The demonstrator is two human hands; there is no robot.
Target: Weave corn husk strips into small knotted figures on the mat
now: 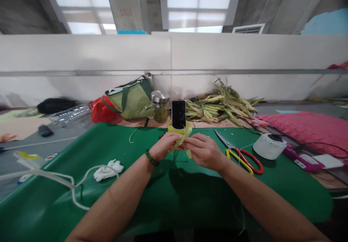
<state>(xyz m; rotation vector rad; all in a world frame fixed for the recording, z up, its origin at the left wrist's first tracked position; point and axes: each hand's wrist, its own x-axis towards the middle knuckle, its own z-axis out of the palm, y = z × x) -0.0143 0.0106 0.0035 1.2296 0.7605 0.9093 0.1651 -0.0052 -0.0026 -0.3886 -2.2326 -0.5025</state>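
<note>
Between my two hands is a small bundle of pale green corn husk strips (186,134), its loose ends sticking up and hanging down. My left hand (166,145), with a dark beaded bracelet at the wrist, pinches the husk from the left. From the right, my right hand (204,150) grips it with fingers closed, and the fingertips of both hands almost meet. Just beyond them a phone (178,113) stands upright on a yellow base. Scissors (239,153) with red and yellow handles lie open to the right of my right hand.
Under my arms spreads a green mat (160,202). A husk pile (223,104), a glass jar (160,108) and a green bag (133,99) line the back. At right sits a white thread spool (269,147); at left, crumpled tissue (108,170) and a white cable (63,179).
</note>
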